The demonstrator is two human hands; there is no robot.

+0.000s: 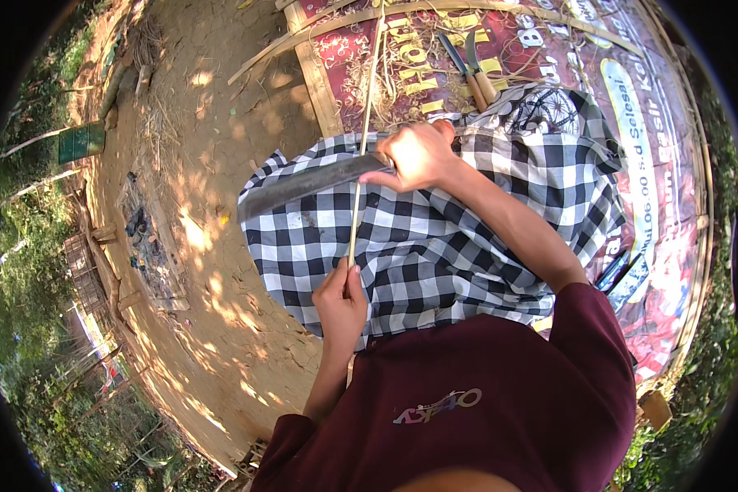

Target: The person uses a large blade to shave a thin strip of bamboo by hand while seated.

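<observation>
My left hand (342, 302) pinches the lower end of a long, thin pale strip (355, 225), apparently bamboo or wood. The strip runs away from me to the far edge of the view. My right hand (418, 157) is closed round the handle of a machete (303, 185), which the fingers mostly hide. Its broad dark blade points left and crosses the strip near the right thumb; whether the edge bites into it I cannot tell. A black-and-white checked cloth (422, 246) covers my lap beneath both hands.
Two knives (480, 79) with wooden handles lie on a printed red banner (435, 74), among curly shavings (348, 94). Long pale slats (307, 70) edge this surface. Bare earth (221, 164) spreads to the left, with a dark debris pile (143, 234).
</observation>
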